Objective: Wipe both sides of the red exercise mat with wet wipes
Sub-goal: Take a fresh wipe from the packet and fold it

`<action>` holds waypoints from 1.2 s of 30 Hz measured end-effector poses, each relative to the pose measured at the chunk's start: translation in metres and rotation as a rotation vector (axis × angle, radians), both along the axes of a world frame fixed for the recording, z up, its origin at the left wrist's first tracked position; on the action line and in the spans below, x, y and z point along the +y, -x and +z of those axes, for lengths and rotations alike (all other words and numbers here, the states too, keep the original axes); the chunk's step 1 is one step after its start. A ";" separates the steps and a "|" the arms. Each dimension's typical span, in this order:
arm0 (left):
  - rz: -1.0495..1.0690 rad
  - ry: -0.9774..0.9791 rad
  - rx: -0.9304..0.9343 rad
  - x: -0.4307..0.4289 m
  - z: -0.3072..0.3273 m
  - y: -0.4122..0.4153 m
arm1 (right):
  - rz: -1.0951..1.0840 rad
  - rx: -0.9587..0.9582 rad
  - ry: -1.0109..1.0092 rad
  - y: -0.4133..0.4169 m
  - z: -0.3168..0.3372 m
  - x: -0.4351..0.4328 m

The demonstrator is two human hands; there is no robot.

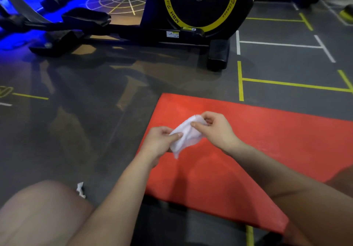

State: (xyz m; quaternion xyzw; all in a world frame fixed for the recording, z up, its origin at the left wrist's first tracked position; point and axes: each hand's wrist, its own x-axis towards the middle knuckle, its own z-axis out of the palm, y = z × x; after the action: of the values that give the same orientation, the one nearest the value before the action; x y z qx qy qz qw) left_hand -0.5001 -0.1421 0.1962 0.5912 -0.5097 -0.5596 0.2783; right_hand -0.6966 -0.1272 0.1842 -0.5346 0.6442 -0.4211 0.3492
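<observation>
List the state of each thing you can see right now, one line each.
red mat: lying flat on the floor
wet wipe: bunched, held over the mat
left hand: pinches the wipe
right hand: pinches the wipe
white scrap: crumpled on the floor

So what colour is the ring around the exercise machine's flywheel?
Yellow, on a black flywheel housing; clearest in the head view.

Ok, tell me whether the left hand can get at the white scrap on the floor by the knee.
Probably yes: bare floor lies between the left hand and the scrap, but that hand now pinches the wipe.
</observation>
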 end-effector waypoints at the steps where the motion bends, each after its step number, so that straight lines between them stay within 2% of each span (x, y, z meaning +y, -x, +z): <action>1: 0.011 -0.091 0.055 0.002 0.000 0.004 | -0.031 0.115 0.089 -0.001 0.001 0.000; 3: 0.077 -0.224 0.140 0.005 -0.003 0.010 | -0.002 0.367 0.307 -0.005 0.004 0.002; 5: 0.155 -0.338 0.238 0.004 -0.005 0.015 | 0.190 0.481 0.393 -0.013 0.002 0.008; 8: 0.233 -0.446 0.376 -0.001 -0.005 0.013 | 0.521 0.566 0.303 -0.028 -0.010 0.022; 10: 0.251 -0.457 0.392 -0.004 -0.007 0.009 | 0.602 0.573 0.232 -0.032 -0.016 0.028; 12: 0.236 -0.405 0.309 -0.004 -0.012 0.008 | 0.545 0.444 0.128 -0.028 -0.018 0.028; 14: 0.193 -0.300 0.239 0.000 -0.018 0.012 | 0.385 0.259 0.030 -0.022 -0.018 0.021; 16: 0.117 -0.203 0.220 0.002 -0.018 0.016 | 0.216 0.142 0.022 -0.014 -0.020 0.014; 21: -0.104 -0.041 0.147 -0.008 0.001 0.027 | 0.234 0.082 -0.037 0.001 -0.031 0.008; 25: 0.000 0.016 0.070 -0.032 0.015 0.049 | 0.009 -0.001 -0.030 0.001 -0.024 -0.003; 28: 0.081 0.117 -0.017 -0.053 0.009 0.059 | -0.081 -0.014 -0.008 0.009 -0.021 -0.012; 30: 0.129 0.097 0.026 -0.063 -0.005 0.056 | -0.077 0.020 -0.018 0.021 -0.031 -0.020; 32: 0.237 0.070 0.048 -0.072 -0.029 0.042 | -0.004 0.148 -0.057 0.036 -0.045 -0.032; 34: 0.331 0.049 -0.029 -0.078 -0.058 0.018 | 0.056 0.258 -0.124 0.046 -0.059 -0.054; 36: 0.366 0.010 -0.110 -0.076 -0.086 -0.008 | -0.011 0.252 -0.165 0.045 -0.068 -0.075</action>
State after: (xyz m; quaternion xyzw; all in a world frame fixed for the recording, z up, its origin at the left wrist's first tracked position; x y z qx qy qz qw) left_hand -0.4926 -0.2181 0.1098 0.7022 -0.4111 -0.4640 0.3501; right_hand -0.7420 -0.2020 0.1160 -0.5492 0.7181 -0.2984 0.3061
